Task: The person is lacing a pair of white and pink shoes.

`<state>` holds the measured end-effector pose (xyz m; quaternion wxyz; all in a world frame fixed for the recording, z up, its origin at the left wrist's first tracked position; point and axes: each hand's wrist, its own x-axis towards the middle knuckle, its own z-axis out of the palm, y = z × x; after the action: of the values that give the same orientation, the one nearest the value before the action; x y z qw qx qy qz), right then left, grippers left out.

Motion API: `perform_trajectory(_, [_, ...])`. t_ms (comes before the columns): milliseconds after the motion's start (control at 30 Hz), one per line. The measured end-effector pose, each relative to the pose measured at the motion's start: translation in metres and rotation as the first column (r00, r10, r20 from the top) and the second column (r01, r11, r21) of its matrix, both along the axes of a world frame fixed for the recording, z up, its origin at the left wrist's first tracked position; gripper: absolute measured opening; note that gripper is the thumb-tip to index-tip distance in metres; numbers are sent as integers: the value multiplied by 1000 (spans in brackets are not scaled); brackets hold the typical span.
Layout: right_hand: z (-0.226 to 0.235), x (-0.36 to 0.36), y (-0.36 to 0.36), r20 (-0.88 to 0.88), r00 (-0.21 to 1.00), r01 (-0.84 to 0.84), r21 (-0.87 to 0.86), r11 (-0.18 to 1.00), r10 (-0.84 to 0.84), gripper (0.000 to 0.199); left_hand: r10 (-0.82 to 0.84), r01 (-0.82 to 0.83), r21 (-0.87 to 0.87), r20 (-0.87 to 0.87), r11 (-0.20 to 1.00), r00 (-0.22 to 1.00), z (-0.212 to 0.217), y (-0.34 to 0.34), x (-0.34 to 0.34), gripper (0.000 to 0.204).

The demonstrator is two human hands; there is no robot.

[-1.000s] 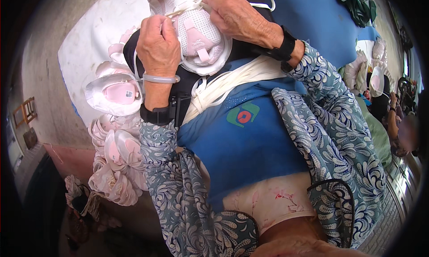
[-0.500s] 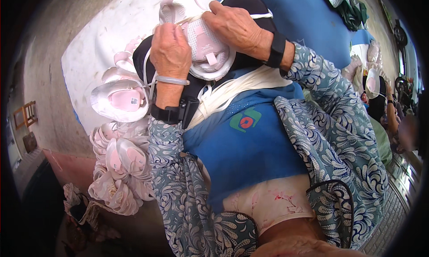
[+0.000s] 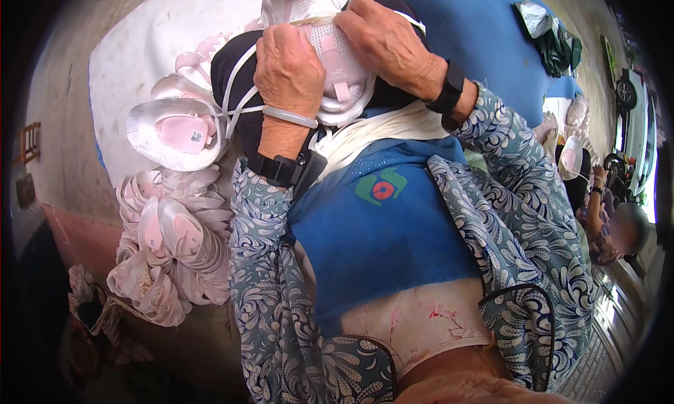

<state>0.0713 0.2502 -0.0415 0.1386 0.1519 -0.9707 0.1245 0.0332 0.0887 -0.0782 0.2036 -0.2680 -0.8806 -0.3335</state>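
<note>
At the top centre of the frame, both hands close on a white and pink shoe upper (image 3: 337,67). The left hand (image 3: 289,68) curls its grip over the near side of it, fingers folded down onto the mesh; the right hand (image 3: 385,42) clasps the far side, fingers wrapped shut around the edge. White laces (image 3: 239,88) trail from it toward the left. Another upper (image 3: 177,131) lies at the left, above a pile of uppers (image 3: 168,249). A blue apron (image 3: 382,228) fills the centre.
</note>
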Motion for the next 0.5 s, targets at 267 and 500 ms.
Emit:
perform_trajectory(267, [20,-18,1,11,980,-183,420,889,197,14,40,-39,-10,39,999,998,0,0,-4,12])
perform_trajectory(500, [44,2,-41,-128,945,-323,-235,917,301,25,-79,71,66,127,995,989,1,-4,1,32])
